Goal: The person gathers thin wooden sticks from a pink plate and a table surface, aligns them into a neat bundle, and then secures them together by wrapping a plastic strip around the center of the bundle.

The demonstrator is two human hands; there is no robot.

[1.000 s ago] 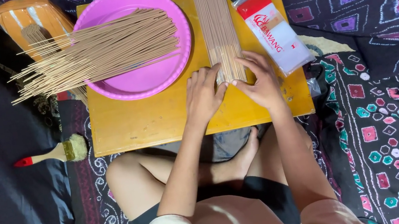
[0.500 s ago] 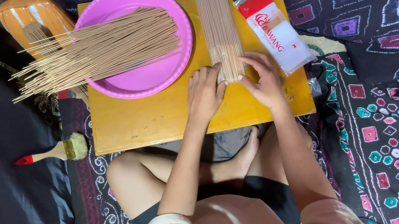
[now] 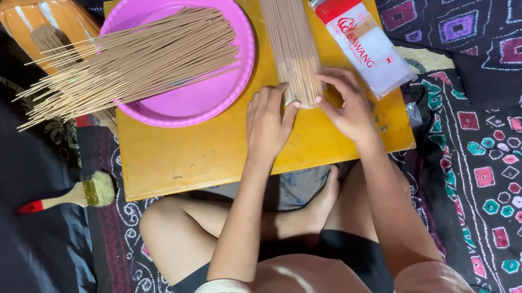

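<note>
1. Straight bundle of thin sticks (image 3: 288, 25) lying on the yellow low table (image 3: 207, 154); long axis running 12 to 6 o'clock, near end pointing toward the person, far end passing out of view at 12 o'clock.
2. Left hand (image 3: 268, 125) at 7 o'clock of the bundle's near end, fingers extended and pressed against its left side; not closed around it.
3. Right hand (image 3: 348, 106) at 5 o'clock of the same end, fingers curved against its right side; both hands equally near, bracketing the end between them; neither lifting it.
4. Second, looser sheaf of sticks (image 3: 125, 67) across the pink basin (image 3: 199, 100), at 10 o'clock of the hands; axis roughly 3 to 9 o'clock, fanning out leftward beyond the rim.
5. Red-and-white packet (image 3: 362, 42) just beside the bundle at its 3 o'clock; paintbrush (image 3: 68, 196) well apart at 9 o'clock, on the floor cloth.
</note>
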